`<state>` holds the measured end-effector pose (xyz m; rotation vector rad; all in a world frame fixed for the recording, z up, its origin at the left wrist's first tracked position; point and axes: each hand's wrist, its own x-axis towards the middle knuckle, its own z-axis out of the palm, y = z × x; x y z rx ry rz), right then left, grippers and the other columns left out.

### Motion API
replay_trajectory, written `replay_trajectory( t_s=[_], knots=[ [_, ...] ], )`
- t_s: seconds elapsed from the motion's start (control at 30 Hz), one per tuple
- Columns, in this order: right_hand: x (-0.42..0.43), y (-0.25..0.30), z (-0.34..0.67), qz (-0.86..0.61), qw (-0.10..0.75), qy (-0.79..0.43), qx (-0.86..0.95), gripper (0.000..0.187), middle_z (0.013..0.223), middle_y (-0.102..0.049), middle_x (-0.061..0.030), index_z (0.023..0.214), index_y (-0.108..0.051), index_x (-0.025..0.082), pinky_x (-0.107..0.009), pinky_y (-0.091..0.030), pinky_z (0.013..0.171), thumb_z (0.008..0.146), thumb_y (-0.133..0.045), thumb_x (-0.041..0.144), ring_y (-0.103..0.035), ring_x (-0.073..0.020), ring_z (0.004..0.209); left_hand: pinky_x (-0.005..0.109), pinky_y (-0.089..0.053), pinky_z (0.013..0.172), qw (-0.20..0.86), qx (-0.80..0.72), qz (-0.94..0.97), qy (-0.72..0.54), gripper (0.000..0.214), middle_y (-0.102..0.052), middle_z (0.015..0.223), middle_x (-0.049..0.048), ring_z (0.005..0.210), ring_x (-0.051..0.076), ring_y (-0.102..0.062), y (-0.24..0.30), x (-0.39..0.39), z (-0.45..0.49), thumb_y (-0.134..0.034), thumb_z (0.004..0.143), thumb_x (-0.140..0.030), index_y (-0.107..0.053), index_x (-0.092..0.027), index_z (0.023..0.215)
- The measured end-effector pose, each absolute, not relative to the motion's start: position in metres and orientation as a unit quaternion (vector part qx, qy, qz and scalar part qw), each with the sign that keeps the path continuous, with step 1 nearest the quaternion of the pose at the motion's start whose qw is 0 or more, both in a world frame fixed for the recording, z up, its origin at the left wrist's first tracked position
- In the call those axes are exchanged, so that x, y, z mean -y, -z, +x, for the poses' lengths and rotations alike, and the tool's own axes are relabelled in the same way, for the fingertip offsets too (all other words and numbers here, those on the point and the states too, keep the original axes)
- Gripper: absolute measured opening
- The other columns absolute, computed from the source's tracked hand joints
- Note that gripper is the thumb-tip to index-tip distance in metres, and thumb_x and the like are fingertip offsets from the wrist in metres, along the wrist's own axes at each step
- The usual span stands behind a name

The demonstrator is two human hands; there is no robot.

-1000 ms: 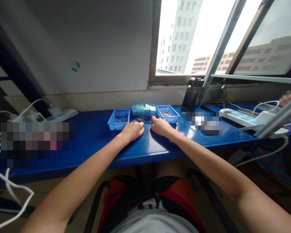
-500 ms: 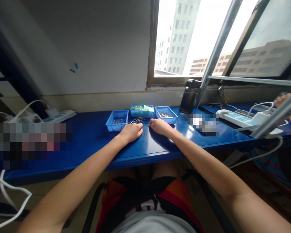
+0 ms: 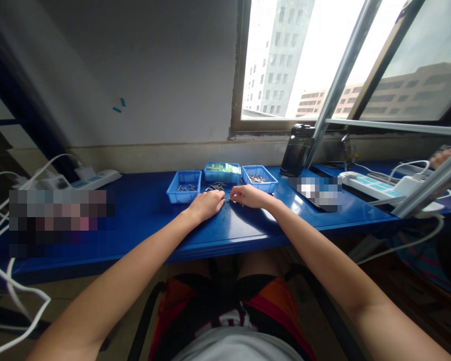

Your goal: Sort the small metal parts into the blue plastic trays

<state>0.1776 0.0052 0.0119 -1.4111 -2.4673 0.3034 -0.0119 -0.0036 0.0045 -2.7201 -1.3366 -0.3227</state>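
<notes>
Both hands rest on the blue bench in front of three small blue trays. My left hand lies knuckles up with its fingers curled, fingertips near a loose pile of small metal pins. My right hand is closed in a pinch, its fingertips meeting the left hand's over a small metal piece too tiny to name. The left tray holds a few pins, the back tray holds green parts, and the right tray holds more metal pins.
A black container stands by the window sill. White power strips lie at the left and right, with white cables trailing off both ends. A slanted metal bar crosses at the right, where another person's hand shows.
My right hand has shifted slightly left, closing the gap to the left hand's fingertips. The left hand has stayed nearly still.
</notes>
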Motion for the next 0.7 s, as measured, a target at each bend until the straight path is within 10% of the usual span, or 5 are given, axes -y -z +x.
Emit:
replay_trajectory(
  t_s=[0.7],
  knots=[
    [-0.005,-0.011,0.177,-0.451,0.194,-0.200,0.848,0.024,0.064,-0.059,0.0000,0.089,-0.062,0.016,-0.021,-0.038,0.058,0.082,-0.049,0.035,-0.051,-0.0102,0.058,0.024,-0.045,0.070,-0.033,0.362,-0.899,0.243,0.020,-0.064,0.090,0.0028,0.082,0.017,-0.059,0.000,-0.008,-0.013,-0.043,0.086,-0.029,-0.061,-0.020,0.092]
  ],
)
